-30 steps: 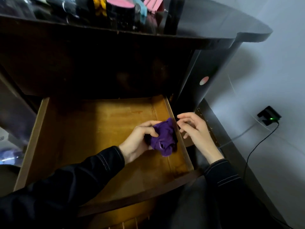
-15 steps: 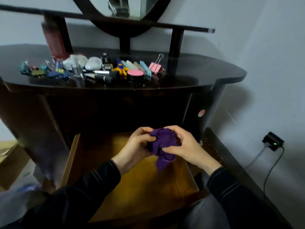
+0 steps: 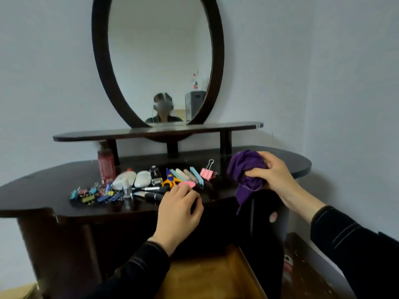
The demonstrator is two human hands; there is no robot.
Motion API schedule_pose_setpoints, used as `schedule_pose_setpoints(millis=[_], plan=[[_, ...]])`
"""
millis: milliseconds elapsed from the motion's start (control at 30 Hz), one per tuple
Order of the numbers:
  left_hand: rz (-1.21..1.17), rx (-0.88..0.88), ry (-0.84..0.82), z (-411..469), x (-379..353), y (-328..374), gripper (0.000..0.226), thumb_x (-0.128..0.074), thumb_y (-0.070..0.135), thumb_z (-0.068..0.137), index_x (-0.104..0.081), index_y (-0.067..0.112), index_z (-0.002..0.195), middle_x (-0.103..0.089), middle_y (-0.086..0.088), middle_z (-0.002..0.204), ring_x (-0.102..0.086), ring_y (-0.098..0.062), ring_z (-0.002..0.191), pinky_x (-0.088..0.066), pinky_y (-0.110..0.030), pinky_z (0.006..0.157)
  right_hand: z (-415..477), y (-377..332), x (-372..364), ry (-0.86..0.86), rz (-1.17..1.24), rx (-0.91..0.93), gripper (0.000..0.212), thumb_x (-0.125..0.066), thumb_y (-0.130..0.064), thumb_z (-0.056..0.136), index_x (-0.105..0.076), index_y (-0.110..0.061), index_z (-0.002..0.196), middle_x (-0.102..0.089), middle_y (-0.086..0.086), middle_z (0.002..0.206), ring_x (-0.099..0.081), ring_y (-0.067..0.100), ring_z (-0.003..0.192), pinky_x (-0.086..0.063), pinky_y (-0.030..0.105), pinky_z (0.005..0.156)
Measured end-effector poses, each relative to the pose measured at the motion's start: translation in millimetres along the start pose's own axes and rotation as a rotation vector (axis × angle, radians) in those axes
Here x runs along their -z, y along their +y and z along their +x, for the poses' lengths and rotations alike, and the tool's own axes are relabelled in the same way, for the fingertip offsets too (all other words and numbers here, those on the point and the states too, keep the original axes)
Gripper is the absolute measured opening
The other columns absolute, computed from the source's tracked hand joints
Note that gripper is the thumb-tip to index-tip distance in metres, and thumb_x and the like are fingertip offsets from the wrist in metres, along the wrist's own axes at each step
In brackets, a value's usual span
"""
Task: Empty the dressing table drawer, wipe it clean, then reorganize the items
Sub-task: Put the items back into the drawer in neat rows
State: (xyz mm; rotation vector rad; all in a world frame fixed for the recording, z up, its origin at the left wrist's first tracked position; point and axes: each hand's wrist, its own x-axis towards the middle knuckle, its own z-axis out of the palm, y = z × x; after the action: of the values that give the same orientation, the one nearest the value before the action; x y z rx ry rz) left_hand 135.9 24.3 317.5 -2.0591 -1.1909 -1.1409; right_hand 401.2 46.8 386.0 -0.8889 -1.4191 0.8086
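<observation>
Head view. No readable writing anywhere: label on the red bottle [image 3: 105,167] too blurred to make out, no brand legible on the small things.

In the right hand [image 3: 275,176]: one purple cloth [image 3: 245,167], bunched, clamped between curled fingers and thumb. Held in the air over the right front of the dressing table top [image 3: 43,190]. Long axis close to vertical: fat wad on top, thin tail hanging straight down past the table's front edge, tip pointing toward the floor.

At the table's front edge, the left hand [image 3: 179,210], back to the camera, fingers bent, tips close to a pink round lid [image 3: 187,184]. Cannot tell whether pinching anything: fingertips hidden behind the knuckles.

Below, along the bottom of the picture, one drawer [image 3: 205,279] pulled out, amber wooden floor and right wall in sight.

On the table top, counted:
- one red bottle, upright at the back left
- two white oval pieces [image 3: 124,180], side by side
- one pair of scissors [image 3: 170,181] with orange handles
- four pastel bars [image 3: 187,175] in a slanted row
- one large pink binder clip [image 3: 207,172], wire loop up
- a heap of small coloured binder clips [image 3: 95,195], too tangled to count

Behind: one oval mirror [image 3: 159,50] in a dark frame, and one narrow shelf [image 3: 151,132] under it.
</observation>
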Motion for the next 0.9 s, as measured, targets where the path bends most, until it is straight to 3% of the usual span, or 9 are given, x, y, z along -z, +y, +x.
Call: schedule_pose_setpoints(millis=[133, 233, 300, 367, 467, 667, 733, 800, 900], plan=[[-0.002, 0.02, 0.078, -2, -6, -1, 0.017, -0.06, 0.022, 0.09, -0.067, 0.015, 0.077, -0.053, 0.003, 0.079, -0.045, -0.017, 0.071, -0.042, -0.033, 0.06, 52, 2, 4, 0.175, -0.13, 0.029, 0.051, -0.079, -0.007, 0.079, -0.057, -0.022, 0.122, -0.067, -0.003, 0.112, -0.065, 0.013, 0.099, -0.052, 0.018, 0.065], [-0.005, 0.034, 0.095, -1, -6, -2, 0.019, -0.06, 0.024, 0.091, -0.065, 0.016, 0.074, -0.049, 0.006, 0.076, -0.041, -0.015, 0.069, -0.039, -0.029, 0.059, 82, 21, 5, 0.253, -0.473, 0.096, 0.062, -0.076, -0.011, 0.082, -0.046, -0.019, 0.136, -0.055, 0.005, 0.128, -0.059, 0.017, 0.102, -0.051, 0.013, 0.063], [-0.01, 0.033, 0.081, -2, -7, -3, 0.02, -0.058, 0.026, 0.091, -0.063, 0.017, 0.074, -0.048, 0.007, 0.075, -0.041, -0.013, 0.07, -0.04, -0.028, 0.059, 94, 44, 7, 0.113, -0.872, 0.028, 0.071, -0.069, -0.026, 0.088, -0.034, -0.021, 0.149, -0.042, 0.013, 0.145, -0.055, 0.032, 0.116, -0.055, 0.031, 0.083], [0.001, 0.024, 0.076, -3, -8, -6, 0.019, -0.058, 0.027, 0.09, -0.062, 0.018, 0.073, -0.047, 0.008, 0.076, -0.04, -0.013, 0.07, -0.039, -0.027, 0.059, 96, 68, 4, -0.127, -1.183, -0.141, 0.075, -0.054, -0.044, 0.096, -0.016, -0.028, 0.159, -0.023, 0.015, 0.161, -0.039, 0.043, 0.137, -0.042, 0.047, 0.106], [0.02, 0.018, 0.078, -3, -11, -10, 0.019, -0.057, 0.028, 0.09, -0.06, 0.02, 0.073, -0.045, 0.008, 0.077, -0.039, -0.013, 0.07, -0.039, -0.027, 0.059, 94, 84, -3, -0.162, -1.234, -0.258, 0.072, -0.038, -0.052, 0.1, -0.002, -0.036, 0.16, -0.009, 0.011, 0.168, -0.023, 0.042, 0.148, -0.031, 0.051, 0.115], [-0.006, 0.073, 0.084, -1, -15, -5, 0.016, -0.056, 0.031, 0.087, -0.061, 0.022, 0.075, -0.047, 0.011, 0.078, -0.041, -0.011, 0.072, -0.041, -0.027, 0.059, 77, 72, -9, -0.121, -1.309, -0.264, 0.069, -0.035, -0.05, 0.103, 0.0, -0.034, 0.16, 0.002, 0.013, 0.168, -0.012, 0.046, 0.15, -0.02, 0.056, 0.121], [-0.013, 0.095, 0.052, 1, -13, 0, 0.015, -0.056, 0.031, 0.086, -0.062, 0.023, 0.075, -0.048, 0.011, 0.079, -0.044, -0.012, 0.073, -0.042, -0.028, 0.06, 69, 65, -15, -0.077, -1.426, -0.156, 0.069, -0.039, -0.047, 0.103, -0.005, -0.03, 0.16, 0.003, 0.014, 0.168, -0.007, 0.047, 0.151, -0.015, 0.058, 0.12], [-0.027, 0.106, 0.015, 2, -7, 5, 0.014, -0.057, 0.032, 0.086, -0.063, 0.023, 0.077, -0.05, 0.01, 0.08, -0.047, -0.013, 0.075, -0.043, -0.029, 0.061, 60, 59, -27, -0.061, -1.521, 0.069, 0.068, -0.046, -0.036, 0.102, -0.012, -0.027, 0.16, -0.002, 0.014, 0.168, -0.01, 0.042, 0.152, -0.018, 0.055, 0.122], [-0.089, 0.132, -0.06, 0, 3, 4, 0.014, -0.055, 0.034, 0.087, -0.067, 0.026, 0.085, -0.053, 0.014, 0.086, -0.048, -0.01, 0.081, -0.045, -0.028, 0.066, 47, 47, -59, -0.116, -1.411, 0.37, 0.062, -0.053, -0.025, 0.096, -0.031, -0.025, 0.155, -0.023, 0.007, 0.164, -0.025, 0.03, 0.149, -0.031, 0.043, 0.116]])
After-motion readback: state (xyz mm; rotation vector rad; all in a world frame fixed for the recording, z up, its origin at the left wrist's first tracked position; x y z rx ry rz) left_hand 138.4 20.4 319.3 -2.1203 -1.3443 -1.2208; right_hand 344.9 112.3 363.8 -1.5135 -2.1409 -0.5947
